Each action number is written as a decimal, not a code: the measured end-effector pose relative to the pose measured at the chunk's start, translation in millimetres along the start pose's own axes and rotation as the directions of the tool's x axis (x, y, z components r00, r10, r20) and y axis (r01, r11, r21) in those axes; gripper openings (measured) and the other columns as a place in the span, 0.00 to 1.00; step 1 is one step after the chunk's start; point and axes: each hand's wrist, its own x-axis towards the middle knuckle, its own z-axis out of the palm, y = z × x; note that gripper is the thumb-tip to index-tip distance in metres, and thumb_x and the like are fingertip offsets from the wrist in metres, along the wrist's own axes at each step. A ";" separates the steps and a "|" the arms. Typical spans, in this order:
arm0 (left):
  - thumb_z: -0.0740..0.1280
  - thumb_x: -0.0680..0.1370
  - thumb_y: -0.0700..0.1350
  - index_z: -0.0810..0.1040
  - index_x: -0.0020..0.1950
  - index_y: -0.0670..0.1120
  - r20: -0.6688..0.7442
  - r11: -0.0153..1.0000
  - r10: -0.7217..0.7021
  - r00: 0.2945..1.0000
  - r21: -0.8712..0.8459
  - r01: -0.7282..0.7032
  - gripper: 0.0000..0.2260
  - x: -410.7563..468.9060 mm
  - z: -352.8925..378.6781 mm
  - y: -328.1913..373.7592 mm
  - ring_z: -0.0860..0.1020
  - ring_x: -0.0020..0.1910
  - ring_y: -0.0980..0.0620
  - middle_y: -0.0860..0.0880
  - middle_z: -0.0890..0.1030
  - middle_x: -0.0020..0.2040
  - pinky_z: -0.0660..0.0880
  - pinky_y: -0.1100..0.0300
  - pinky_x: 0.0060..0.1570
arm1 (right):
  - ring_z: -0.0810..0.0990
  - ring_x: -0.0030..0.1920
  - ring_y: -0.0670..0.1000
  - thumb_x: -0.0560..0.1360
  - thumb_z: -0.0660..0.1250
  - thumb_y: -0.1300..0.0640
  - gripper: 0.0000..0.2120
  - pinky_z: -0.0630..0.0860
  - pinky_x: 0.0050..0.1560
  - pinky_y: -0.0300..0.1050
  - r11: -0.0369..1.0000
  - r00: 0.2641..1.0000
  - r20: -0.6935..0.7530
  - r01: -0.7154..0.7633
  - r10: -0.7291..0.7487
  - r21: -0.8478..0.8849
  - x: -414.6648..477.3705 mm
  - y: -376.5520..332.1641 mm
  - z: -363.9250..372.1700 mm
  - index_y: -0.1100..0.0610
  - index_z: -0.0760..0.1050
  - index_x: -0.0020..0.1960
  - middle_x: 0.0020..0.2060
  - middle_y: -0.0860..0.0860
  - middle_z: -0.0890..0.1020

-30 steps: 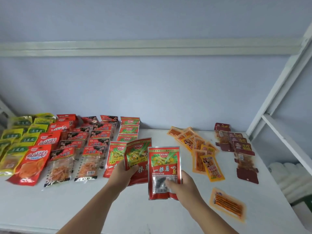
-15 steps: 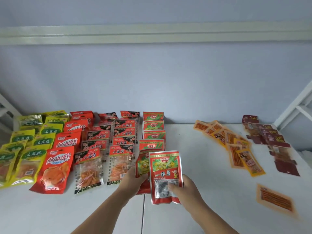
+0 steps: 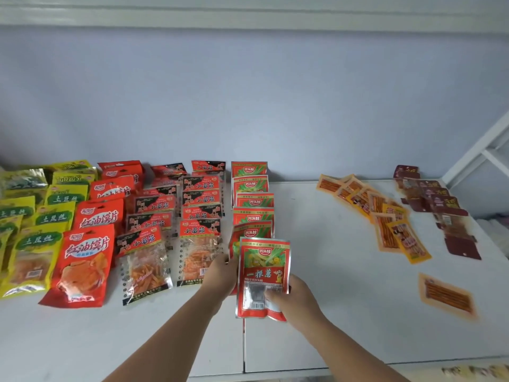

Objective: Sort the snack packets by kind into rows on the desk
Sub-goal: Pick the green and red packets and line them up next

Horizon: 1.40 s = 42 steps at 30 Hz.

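Observation:
My right hand grips a red-and-green packet by its lower right corner, holding it just above the desk. My left hand holds a second packet of the same kind at its left edge, mostly hidden behind the first. Both sit at the near end of a row of matching red-and-green packets running toward the wall.
Left of that row lie rows of red-black packets, red packets and yellow-green packets. To the right are an orange row, a dark red row and one loose orange packet. The white desk has a seam down the middle.
The view has shifted left and down. Both hands have brought their two packets down to the near end of the red-and-green row, the left one now tucked behind the right one.

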 end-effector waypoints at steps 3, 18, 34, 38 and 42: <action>0.53 0.87 0.51 0.75 0.44 0.45 -0.012 1.000 0.015 1.000 0.002 -0.015 0.18 -5.0 -2.1 1.7 0.78 0.24 0.60 0.56 0.78 0.26 0.73 0.65 0.27 | 0.80 0.45 0.42 0.75 0.74 0.50 0.10 0.71 0.38 0.32 1.000 1.000 -0.011 0.006 -0.006 -0.018 4.8 1.2 4.6 0.43 0.74 0.50 0.46 0.37 0.81; 0.58 0.86 0.44 0.76 0.63 0.50 -0.001 0.992 0.128 0.992 0.010 -0.128 0.09 -38.2 -14.6 11.6 0.86 0.42 0.59 0.54 0.86 0.50 0.76 0.67 0.34 | 0.83 0.53 0.50 0.73 0.74 0.42 0.22 0.81 0.55 0.46 0.981 0.998 0.000 0.057 -0.059 -0.186 20.8 -0.3 15.1 0.49 0.73 0.61 0.55 0.45 0.83; 0.65 0.81 0.41 0.78 0.63 0.48 -0.121 0.923 0.339 0.933 0.233 -0.305 0.11 -36.2 -3.8 14.6 0.80 0.44 0.57 0.54 0.81 0.49 0.72 0.71 0.33 | 0.78 0.52 0.46 0.78 0.70 0.46 0.20 0.74 0.45 0.39 0.989 0.989 -0.114 0.081 -0.095 -0.126 7.2 11.7 -16.3 0.55 0.75 0.65 0.58 0.48 0.81; 0.65 0.82 0.43 0.78 0.61 0.51 -0.036 0.910 0.365 0.930 0.223 -0.348 0.08 -37.5 17.8 27.5 0.81 0.46 0.57 0.58 0.81 0.49 0.78 0.65 0.40 | 0.78 0.53 0.46 0.78 0.69 0.49 0.18 0.70 0.43 0.36 0.994 0.975 -0.208 0.055 -0.073 -0.093 -5.5 21.9 -46.1 0.55 0.76 0.64 0.55 0.48 0.81; 0.65 0.82 0.42 0.78 0.56 0.53 0.070 0.897 0.392 0.917 0.194 -0.398 0.07 -43.0 50.9 37.1 0.81 0.50 0.57 0.57 0.82 0.51 0.78 0.64 0.47 | 0.77 0.48 0.41 0.78 0.68 0.49 0.14 0.69 0.41 0.31 0.998 0.957 -0.285 0.042 -0.055 -0.053 -20.5 40.1 -83.2 0.53 0.77 0.62 0.51 0.45 0.80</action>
